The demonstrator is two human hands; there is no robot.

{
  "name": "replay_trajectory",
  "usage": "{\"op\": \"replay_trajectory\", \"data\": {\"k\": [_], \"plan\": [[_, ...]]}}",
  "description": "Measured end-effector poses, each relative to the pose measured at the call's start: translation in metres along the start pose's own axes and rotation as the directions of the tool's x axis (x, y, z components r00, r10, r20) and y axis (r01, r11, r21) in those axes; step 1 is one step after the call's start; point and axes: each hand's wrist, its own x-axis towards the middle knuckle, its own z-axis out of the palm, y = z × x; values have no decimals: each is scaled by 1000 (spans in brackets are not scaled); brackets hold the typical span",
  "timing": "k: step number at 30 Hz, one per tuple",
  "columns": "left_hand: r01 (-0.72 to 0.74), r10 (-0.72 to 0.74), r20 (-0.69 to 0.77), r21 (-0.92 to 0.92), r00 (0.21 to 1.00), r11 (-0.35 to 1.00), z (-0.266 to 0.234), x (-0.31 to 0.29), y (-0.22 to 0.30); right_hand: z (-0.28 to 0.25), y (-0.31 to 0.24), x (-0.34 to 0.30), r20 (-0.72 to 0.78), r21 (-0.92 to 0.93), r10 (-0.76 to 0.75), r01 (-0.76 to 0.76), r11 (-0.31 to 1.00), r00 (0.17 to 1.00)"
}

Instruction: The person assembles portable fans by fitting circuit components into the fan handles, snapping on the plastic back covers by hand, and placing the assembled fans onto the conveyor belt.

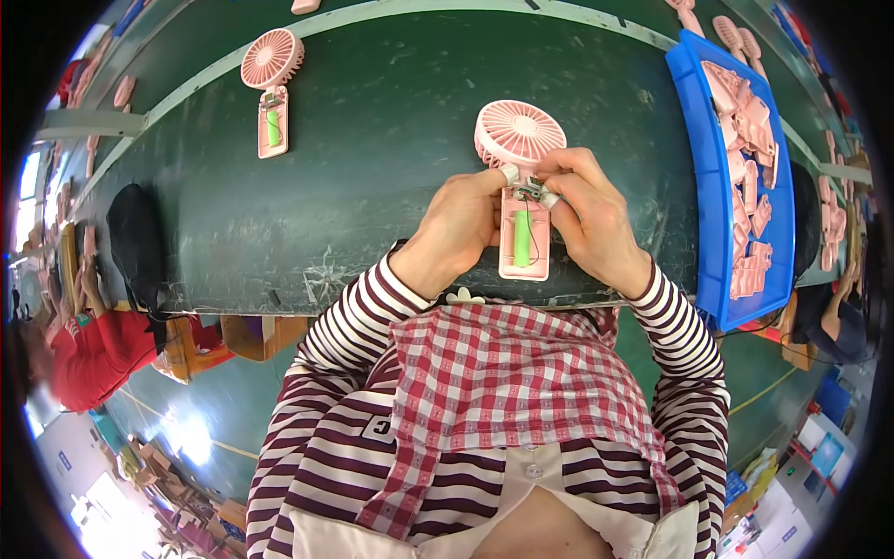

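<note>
A pink handheld fan (521, 131) lies face up on the table before me, its handle open along the front. Inside the handle sit a green battery cell (521, 238), a thin dark wire and a small circuit board (532, 189). My left hand (456, 222) is closed on the left side of the fan's handle, its thumb up by the neck. On the other side, my right hand (597, 216) pinches at the circuit board just below the fan head; its fingertips partly hide the board. White covers wrap a fingertip on each hand.
A second open pink fan (272, 65) lies at the far left of the green table (391, 102). At the right edge stands a blue bin (700, 177) holding many pink plastic shells (751, 200). People sit at both sides, one in a red shirt (102, 359).
</note>
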Motion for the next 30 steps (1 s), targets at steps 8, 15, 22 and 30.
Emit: {"op": "replay_trajectory", "data": {"k": [8,15,22,30], "plan": [[12,-12,-19,24,1000,1000,-3,1,-4,3,-2,-1,27,-117,-123,125,985,992],[2,-2,-54,12,999,1000,0,-4,-5,6,-4,-3,115,-206,-127,149,967,985],[-15,31,-56,261,998,965,-5,-7,-6,9,-5,-2,189,-256,-114,161,953,975],[-44,60,-42,312,997,949,-8,-5,-10,15,-5,-7,127,-350,-113,151,925,986]]}}
